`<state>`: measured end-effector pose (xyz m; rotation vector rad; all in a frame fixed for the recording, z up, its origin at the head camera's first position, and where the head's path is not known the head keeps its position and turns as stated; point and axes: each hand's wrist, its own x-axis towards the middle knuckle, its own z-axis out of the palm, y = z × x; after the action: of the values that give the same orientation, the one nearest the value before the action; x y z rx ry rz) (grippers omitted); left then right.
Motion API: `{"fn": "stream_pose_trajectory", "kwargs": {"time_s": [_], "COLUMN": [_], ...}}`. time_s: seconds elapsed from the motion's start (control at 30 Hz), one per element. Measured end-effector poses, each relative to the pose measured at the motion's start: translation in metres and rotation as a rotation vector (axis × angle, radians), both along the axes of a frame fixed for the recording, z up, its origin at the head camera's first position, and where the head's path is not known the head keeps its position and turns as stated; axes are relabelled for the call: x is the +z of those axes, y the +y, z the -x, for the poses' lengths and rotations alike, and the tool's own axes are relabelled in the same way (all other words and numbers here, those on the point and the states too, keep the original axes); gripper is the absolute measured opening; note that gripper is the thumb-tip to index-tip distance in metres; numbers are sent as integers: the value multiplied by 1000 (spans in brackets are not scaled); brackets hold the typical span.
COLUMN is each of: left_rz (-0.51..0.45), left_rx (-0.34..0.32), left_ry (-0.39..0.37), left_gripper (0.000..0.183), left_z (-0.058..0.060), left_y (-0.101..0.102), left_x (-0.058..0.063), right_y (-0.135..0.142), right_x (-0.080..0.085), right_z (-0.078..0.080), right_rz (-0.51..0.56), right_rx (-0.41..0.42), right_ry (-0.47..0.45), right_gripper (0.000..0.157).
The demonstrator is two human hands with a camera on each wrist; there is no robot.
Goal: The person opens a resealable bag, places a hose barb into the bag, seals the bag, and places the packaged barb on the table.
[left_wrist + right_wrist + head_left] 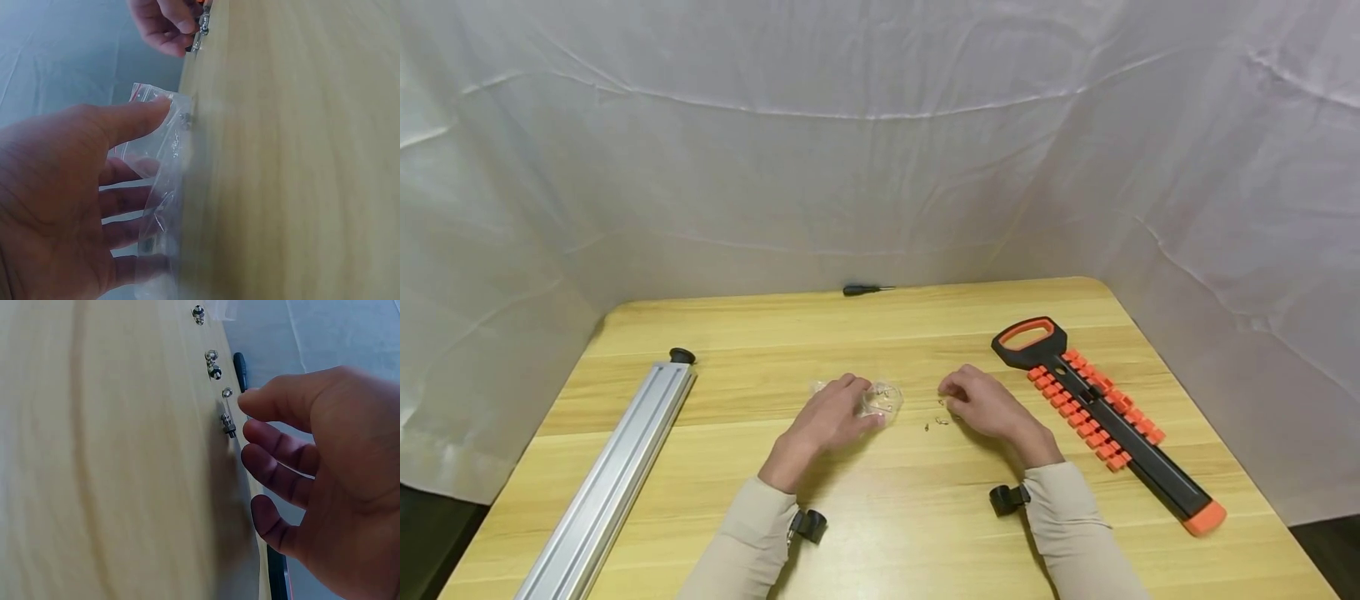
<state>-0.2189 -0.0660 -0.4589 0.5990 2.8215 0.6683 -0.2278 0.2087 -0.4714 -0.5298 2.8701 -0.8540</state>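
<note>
My left hand (831, 414) holds a small clear zip bag (886, 400) on the wooden table, left of centre. In the left wrist view the thumb lies over the bag's near side and the fingers show through the plastic (164, 200). A few tiny shiny metal pieces are inside it. Close to the right of the bag, several small metal bolts (942, 422) lie loose on the wood. My right hand (988, 404) is beside them, its fingers loosely bent with nothing between them. In the right wrist view, its thumb tip and fingertips are right by a bolt with a nut (227, 426).
A long silver metal rail (606, 483) with a black round knob (682, 356) lies at the left. On the right rests a black socket holder (1120, 433) with orange clips and a loop handle. A black screwdriver (861, 290) lies at the table's back edge.
</note>
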Motion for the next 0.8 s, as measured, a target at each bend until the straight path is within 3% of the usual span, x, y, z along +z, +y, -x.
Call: {"fn": "stream_pose_trajectory", "kwargs": {"time_s": [0.8], "left_rz": [-1], "left_rx": [-3], "left_ry": [31], "left_gripper": [60], "left_z": [-1], "left_y": [1], "left_x": [-3], "right_y": [-8], "right_x": [0], "right_z": [2], "right_rz": [-141], "right_rx": [20], "right_ry": [35], "right_gripper": [4]}}
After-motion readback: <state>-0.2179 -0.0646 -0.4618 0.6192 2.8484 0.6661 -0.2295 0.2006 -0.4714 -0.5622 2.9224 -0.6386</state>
